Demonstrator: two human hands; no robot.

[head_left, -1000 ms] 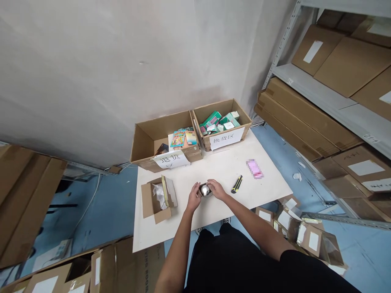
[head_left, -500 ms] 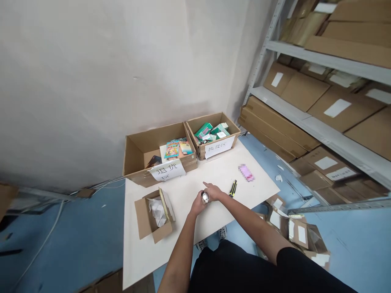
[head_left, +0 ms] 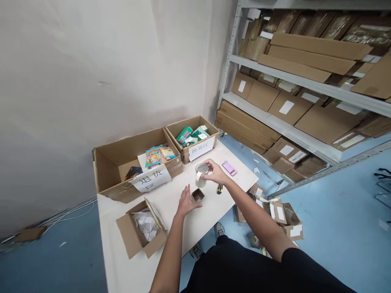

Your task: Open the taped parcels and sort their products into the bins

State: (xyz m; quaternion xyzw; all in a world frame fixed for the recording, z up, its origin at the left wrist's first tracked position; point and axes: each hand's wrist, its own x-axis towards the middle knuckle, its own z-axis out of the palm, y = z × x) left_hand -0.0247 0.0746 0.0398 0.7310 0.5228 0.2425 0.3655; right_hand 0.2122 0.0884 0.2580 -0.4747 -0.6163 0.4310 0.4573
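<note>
My right hand (head_left: 215,173) grips a pale, cylindrical container (head_left: 200,181) with a round silvery top, holding it above the table. I cannot tell whether it is a jar or a cup. Just below it a small open box (head_left: 198,196) with a dark brown inside sits on the table. My left hand (head_left: 185,202) is open beside this box, fingers spread and thumb stretched along its near side; whether it touches the box is unclear. A yellow-and-black utility knife (head_left: 219,189) lies under my right wrist.
On the white table (head_left: 186,244) an open carton (head_left: 130,238) holds crumpled white paper. Behind stand a large labelled carton (head_left: 104,185) with colourful packets and a smaller one (head_left: 210,142) with green boxes. A pink phone-shaped item (head_left: 229,168) lies right. Shelves (head_left: 271,120) hold cartons.
My hands, together before, have parted. My right hand has lifted the container up and away, and the small brown box now shows beside my opened left hand. The view has turned rightward.
</note>
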